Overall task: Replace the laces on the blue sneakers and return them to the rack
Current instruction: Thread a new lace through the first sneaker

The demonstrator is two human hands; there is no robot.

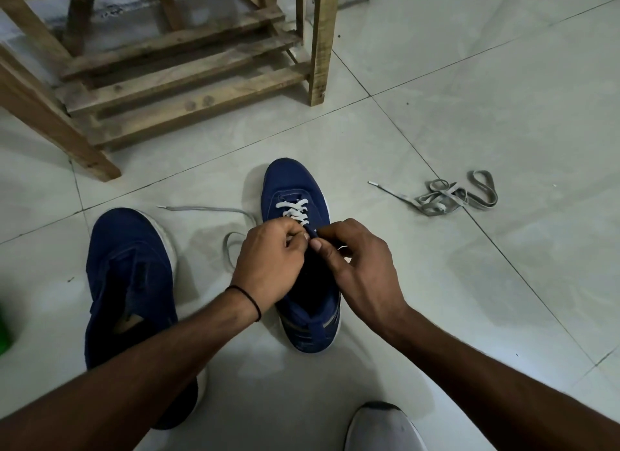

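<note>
- Sitting on the floor point(503, 81), a person laces one blue sneaker point(295, 185). It stands in the middle of the floor with its toe pointing toward the wooden rack point(188, 81).
- The left hand point(271, 259) has its fingers curled and pinches the white lace point(295, 210) right where the criss-cross stops. That likely keeps the lace tight.
- The right hand point(355, 266) pinches the sneaker's edge at the same spot, with its thumb on the blue cloth. That likely holds the next hole steady. I cannot tell if it holds the lace tip too.
- Only the holes near the toe are laced, so this shoe looks about half done.
- The loose end point(208, 209) of the lace trails away to the left on the floor, out of the way of the fingers.
- The other sneaker point(131, 266) lies near the left side of the floor, just beside the left arm. No lace shows on it, so it seems to be waiting its turn.
- A tangled grey lace point(453, 195) lies well apart on the right. I cannot tell if it is old or new.
- The rack stands near, so putting the shoes back should be easy.
</note>
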